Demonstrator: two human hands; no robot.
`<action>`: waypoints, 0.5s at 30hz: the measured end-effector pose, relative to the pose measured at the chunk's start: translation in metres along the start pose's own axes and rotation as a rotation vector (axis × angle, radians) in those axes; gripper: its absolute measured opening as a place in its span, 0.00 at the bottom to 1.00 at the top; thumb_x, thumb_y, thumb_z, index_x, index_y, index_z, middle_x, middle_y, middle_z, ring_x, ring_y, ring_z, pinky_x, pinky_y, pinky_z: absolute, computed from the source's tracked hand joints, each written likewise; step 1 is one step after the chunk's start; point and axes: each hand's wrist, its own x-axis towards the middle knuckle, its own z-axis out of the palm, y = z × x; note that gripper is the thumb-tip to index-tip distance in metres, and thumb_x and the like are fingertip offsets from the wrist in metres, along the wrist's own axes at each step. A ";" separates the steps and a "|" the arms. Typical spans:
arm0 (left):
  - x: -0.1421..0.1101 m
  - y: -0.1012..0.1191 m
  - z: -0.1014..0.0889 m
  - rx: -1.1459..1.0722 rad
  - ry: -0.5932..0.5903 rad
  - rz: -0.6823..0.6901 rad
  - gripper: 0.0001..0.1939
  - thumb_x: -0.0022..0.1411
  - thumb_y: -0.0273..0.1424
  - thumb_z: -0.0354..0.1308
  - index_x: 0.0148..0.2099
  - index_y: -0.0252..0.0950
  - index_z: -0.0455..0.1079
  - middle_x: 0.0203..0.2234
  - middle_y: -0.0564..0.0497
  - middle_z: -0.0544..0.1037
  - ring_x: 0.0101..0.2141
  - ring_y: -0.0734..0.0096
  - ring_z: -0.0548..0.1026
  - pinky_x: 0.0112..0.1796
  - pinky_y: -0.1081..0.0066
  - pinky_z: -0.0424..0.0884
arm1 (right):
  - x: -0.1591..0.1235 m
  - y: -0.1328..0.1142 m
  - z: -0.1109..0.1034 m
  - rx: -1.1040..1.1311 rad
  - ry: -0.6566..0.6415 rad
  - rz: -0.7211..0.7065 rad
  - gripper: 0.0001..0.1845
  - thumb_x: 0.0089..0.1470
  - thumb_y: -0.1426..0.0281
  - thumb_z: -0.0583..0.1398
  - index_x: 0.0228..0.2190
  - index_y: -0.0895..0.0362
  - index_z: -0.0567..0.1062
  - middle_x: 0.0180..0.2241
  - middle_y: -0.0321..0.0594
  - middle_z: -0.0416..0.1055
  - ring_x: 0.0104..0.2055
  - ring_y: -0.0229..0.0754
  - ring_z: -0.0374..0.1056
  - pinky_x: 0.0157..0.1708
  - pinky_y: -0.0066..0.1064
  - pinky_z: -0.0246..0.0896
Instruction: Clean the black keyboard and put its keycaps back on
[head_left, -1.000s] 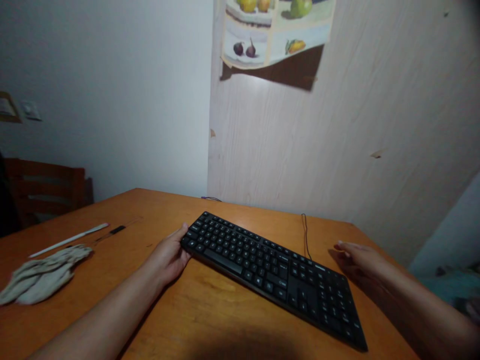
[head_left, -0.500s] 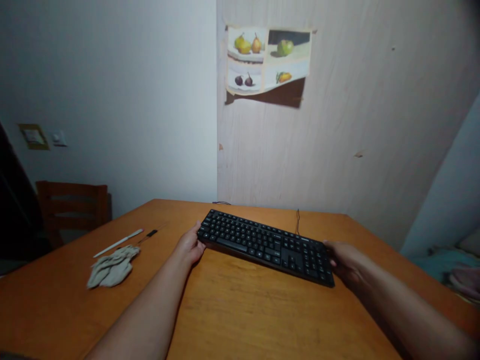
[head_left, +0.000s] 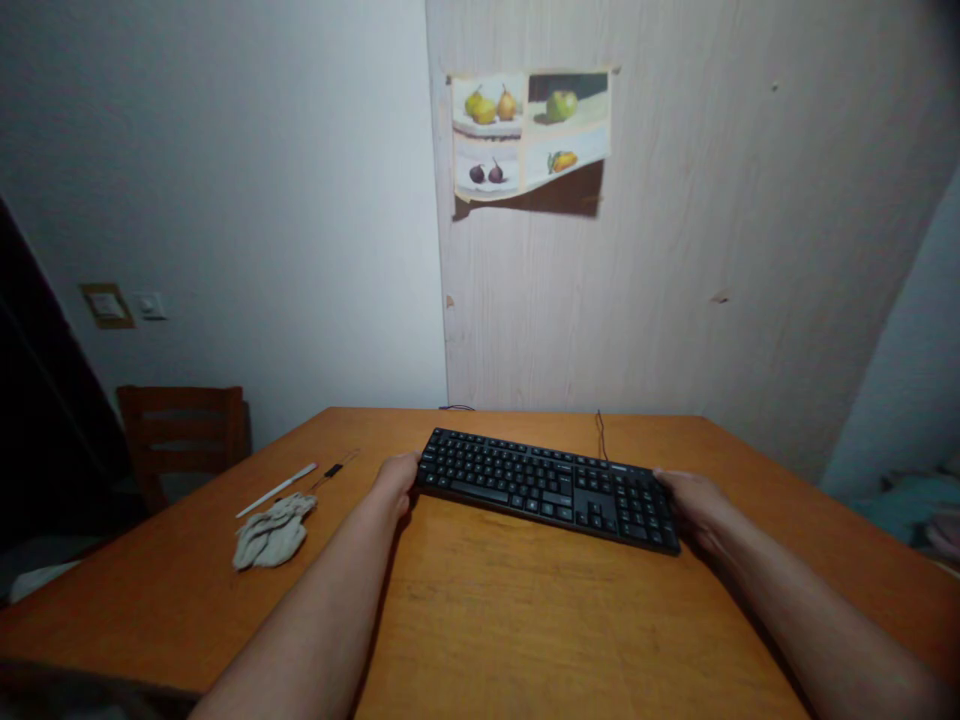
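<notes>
A black keyboard (head_left: 551, 490) lies slanted across the wooden table (head_left: 525, 620), its right end nearer to me than its left. At its left end, my left hand (head_left: 397, 480) grips the edge, the fingers partly hidden. My right hand (head_left: 694, 508) is closed on the opposite end, by the number pad, with the fingertips out of sight under it. From the back of the keyboard a dark cable (head_left: 601, 436) runs toward the wall.
Left of my left arm lie a crumpled grey glove (head_left: 275, 533), a white pen-like stick (head_left: 276, 490) and a small black piece with thin cord (head_left: 334, 470). A wooden chair (head_left: 184, 432) stands beyond the table's left side. A fruit picture (head_left: 529, 140) hangs on the wall.
My right hand has come in from the right and taken hold of the keyboard's right end. The keyboard has turned straighter. The view has tilted up and shifted left.
</notes>
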 end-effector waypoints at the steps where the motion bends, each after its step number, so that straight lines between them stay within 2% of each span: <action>1: 0.001 0.002 -0.001 0.036 -0.001 -0.005 0.13 0.48 0.35 0.67 0.23 0.35 0.68 0.12 0.54 0.70 0.13 0.73 0.65 0.17 0.74 0.55 | -0.001 -0.001 -0.001 0.001 0.000 -0.001 0.09 0.58 0.67 0.59 0.27 0.57 0.72 0.18 0.38 0.71 0.18 0.39 0.64 0.17 0.27 0.57; 5: -0.001 0.008 -0.011 0.120 -0.031 0.035 0.12 0.48 0.34 0.66 0.21 0.36 0.67 0.13 0.54 0.71 0.13 0.75 0.63 0.17 0.74 0.53 | -0.004 -0.004 -0.001 0.010 -0.003 -0.004 0.09 0.57 0.66 0.60 0.27 0.57 0.73 0.18 0.38 0.70 0.17 0.39 0.63 0.16 0.27 0.55; 10: -0.012 0.002 -0.024 0.132 -0.111 0.112 0.08 0.45 0.33 0.65 0.27 0.33 0.73 0.22 0.49 0.78 0.22 0.68 0.73 0.25 0.73 0.64 | -0.004 -0.004 0.001 0.013 -0.037 -0.030 0.07 0.52 0.66 0.62 0.27 0.57 0.75 0.21 0.42 0.74 0.20 0.43 0.68 0.19 0.30 0.60; 15: -0.014 0.000 -0.028 0.151 -0.151 0.126 0.10 0.45 0.34 0.64 0.30 0.32 0.75 0.25 0.48 0.80 0.25 0.67 0.74 0.27 0.72 0.65 | 0.001 0.000 0.000 0.006 -0.032 -0.028 0.09 0.55 0.64 0.61 0.29 0.57 0.75 0.24 0.43 0.75 0.22 0.44 0.70 0.20 0.30 0.61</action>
